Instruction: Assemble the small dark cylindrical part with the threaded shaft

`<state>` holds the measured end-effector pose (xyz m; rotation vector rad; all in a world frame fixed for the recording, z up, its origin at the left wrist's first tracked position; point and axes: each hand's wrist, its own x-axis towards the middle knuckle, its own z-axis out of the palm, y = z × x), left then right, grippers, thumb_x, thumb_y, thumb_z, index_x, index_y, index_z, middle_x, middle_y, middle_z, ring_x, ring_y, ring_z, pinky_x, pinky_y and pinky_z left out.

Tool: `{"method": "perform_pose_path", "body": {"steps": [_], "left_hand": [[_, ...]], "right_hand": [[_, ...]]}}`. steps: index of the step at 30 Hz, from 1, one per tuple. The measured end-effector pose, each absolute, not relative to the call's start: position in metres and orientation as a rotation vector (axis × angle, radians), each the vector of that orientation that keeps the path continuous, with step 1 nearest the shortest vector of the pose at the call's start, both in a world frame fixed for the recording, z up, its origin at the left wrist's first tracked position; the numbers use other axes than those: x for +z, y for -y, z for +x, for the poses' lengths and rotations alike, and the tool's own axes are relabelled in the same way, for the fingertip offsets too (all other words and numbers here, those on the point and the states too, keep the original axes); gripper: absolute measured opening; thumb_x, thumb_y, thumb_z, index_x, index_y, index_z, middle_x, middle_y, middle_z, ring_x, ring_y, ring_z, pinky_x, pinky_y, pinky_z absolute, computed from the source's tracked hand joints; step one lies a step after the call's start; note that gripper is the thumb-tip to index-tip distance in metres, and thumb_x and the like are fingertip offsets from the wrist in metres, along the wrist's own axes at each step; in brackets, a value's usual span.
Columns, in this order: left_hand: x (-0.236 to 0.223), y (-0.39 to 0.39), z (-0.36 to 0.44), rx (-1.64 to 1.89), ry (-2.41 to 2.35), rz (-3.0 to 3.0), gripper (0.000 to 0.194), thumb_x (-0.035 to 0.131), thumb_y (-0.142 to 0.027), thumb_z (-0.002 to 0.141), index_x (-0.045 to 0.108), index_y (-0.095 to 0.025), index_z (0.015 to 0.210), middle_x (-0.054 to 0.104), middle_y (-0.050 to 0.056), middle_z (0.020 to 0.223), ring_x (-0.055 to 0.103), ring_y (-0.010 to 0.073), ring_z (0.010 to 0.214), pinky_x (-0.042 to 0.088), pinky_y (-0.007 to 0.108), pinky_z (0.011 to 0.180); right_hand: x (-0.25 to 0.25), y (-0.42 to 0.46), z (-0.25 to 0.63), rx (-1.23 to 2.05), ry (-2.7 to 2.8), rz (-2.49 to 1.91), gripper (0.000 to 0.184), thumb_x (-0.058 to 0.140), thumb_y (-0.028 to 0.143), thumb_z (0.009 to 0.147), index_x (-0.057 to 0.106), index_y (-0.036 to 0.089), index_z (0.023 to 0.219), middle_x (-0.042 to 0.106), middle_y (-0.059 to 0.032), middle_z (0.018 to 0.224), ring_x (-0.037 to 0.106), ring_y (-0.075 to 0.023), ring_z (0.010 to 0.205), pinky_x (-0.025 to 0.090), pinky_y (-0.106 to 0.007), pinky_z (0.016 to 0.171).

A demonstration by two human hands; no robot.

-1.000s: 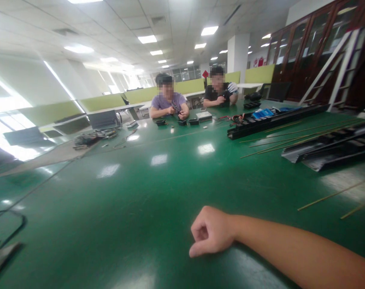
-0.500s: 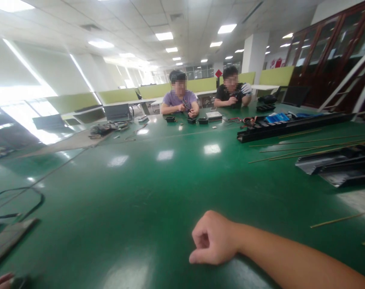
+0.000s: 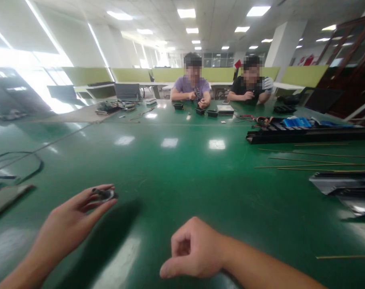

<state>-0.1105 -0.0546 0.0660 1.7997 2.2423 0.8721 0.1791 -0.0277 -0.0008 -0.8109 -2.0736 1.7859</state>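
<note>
My left hand is closed on a small dark round part with a pale rim and a short stub, pinched between thumb and fingertips. It hangs over the green table, and its shadow falls to the right. What exactly the part is cannot be made out. Near the table's front edge my right hand rests with its fingers curled into a loose fist and the thumb stretched forward. No object shows in its hollow.
Long black metal channels and thin brass-coloured rods lie to the right. A flat grey board and a black cable are at the left. Two people sit across the table, near small black boxes.
My left hand has come up from the bottom left corner with the dark part in it. The view has tilted and turned slightly left. My right hand stays curled.
</note>
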Motion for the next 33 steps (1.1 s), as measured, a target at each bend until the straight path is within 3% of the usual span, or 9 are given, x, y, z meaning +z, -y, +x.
{"method": "perform_pose_path", "body": {"steps": [5, 8, 13, 20, 24, 27, 30, 33], "left_hand": [[0.041, 0.016, -0.054, 0.922, -1.733, 1.846, 0.045, 0.075, -0.051, 0.076, 0.065, -0.019, 0.107, 0.071, 0.001, 0.104, 0.068, 0.0202, 0.093, 0.055, 0.032, 0.093], [0.033, 0.013, -0.022, 0.907, -1.530, 1.861, 0.033, 0.076, -0.043, 0.077, 0.068, -0.020, 0.100, 0.071, 0.004, 0.102, 0.068, 0.0214, 0.092, 0.056, 0.030, 0.085], [0.032, 0.021, 0.005, 0.748, -1.385, 1.992, 0.020, 0.075, -0.029, 0.078, 0.070, -0.023, 0.096, 0.069, 0.002, 0.092, 0.065, 0.0184, 0.083, 0.052, 0.027, 0.075], [0.012, 0.016, 0.002, 0.863, -1.176, 2.142, 0.024, 0.072, -0.024, 0.081, 0.070, -0.023, 0.105, 0.068, 0.005, 0.100, 0.063, 0.0182, 0.091, 0.050, 0.028, 0.080], [0.006, 0.018, -0.005, 0.899, -1.138, 2.175, 0.037, 0.074, -0.022, 0.079, 0.065, -0.023, 0.115, 0.068, 0.004, 0.102, 0.063, 0.0175, 0.091, 0.049, 0.029, 0.081], [0.009, 0.022, -0.005, 0.915, -1.234, 2.131, 0.035, 0.076, -0.020, 0.074, 0.064, -0.022, 0.107, 0.067, 0.002, 0.096, 0.062, 0.0164, 0.085, 0.047, 0.027, 0.077], [0.011, 0.025, -0.001, 0.900, -1.236, 2.104, 0.023, 0.074, -0.017, 0.073, 0.063, -0.020, 0.093, 0.065, 0.000, 0.087, 0.060, 0.0151, 0.080, 0.045, 0.025, 0.072], [0.010, 0.025, 0.000, 0.887, -1.208, 2.098, 0.022, 0.072, -0.015, 0.072, 0.063, -0.020, 0.090, 0.065, -0.001, 0.086, 0.060, 0.0144, 0.078, 0.044, 0.024, 0.071]], "right_hand": [[0.008, 0.023, 0.188, 1.846, 1.850, -1.023, 0.039, 0.081, 0.050, 0.068, 0.062, 0.016, 0.062, 0.049, 0.0060, 0.051, 0.037, -0.0069, 0.048, 0.025, -0.020, 0.044], [0.011, 0.011, 0.203, 1.684, 1.852, -1.193, 0.039, 0.075, 0.045, 0.075, 0.057, 0.015, 0.057, 0.048, 0.0053, 0.050, 0.038, -0.0073, 0.049, 0.024, -0.021, 0.045], [0.008, 0.004, 0.222, 1.577, 1.935, -1.193, 0.036, 0.076, 0.043, 0.073, 0.056, 0.017, 0.058, 0.050, 0.0049, 0.051, 0.040, -0.0082, 0.049, 0.026, -0.022, 0.046], [0.000, 0.005, 0.218, 0.956, 2.081, -1.315, 0.043, 0.080, 0.048, 0.067, 0.048, 0.019, 0.061, 0.054, 0.0033, 0.056, 0.046, -0.0106, 0.053, 0.029, -0.024, 0.051], [-0.004, 0.003, 0.218, 1.087, 2.068, -1.240, 0.033, 0.080, 0.037, 0.069, 0.057, 0.021, 0.086, 0.059, 0.0055, 0.060, 0.052, -0.0113, 0.053, 0.033, -0.023, 0.051], [-0.006, 0.004, 0.219, 1.121, 2.043, -1.187, 0.041, 0.077, 0.027, 0.071, 0.059, 0.022, 0.107, 0.061, 0.0050, 0.067, 0.056, -0.0124, 0.057, 0.038, -0.023, 0.055], [-0.009, 0.006, 0.220, 1.174, 2.009, -1.149, 0.039, 0.073, 0.020, 0.073, 0.061, 0.021, 0.110, 0.062, 0.0031, 0.073, 0.057, -0.0119, 0.059, 0.041, -0.022, 0.055], [-0.011, 0.007, 0.221, 1.149, 2.026, -1.125, 0.034, 0.070, 0.017, 0.073, 0.065, 0.021, 0.106, 0.065, 0.0012, 0.078, 0.057, -0.0123, 0.060, 0.041, -0.023, 0.056]]}}
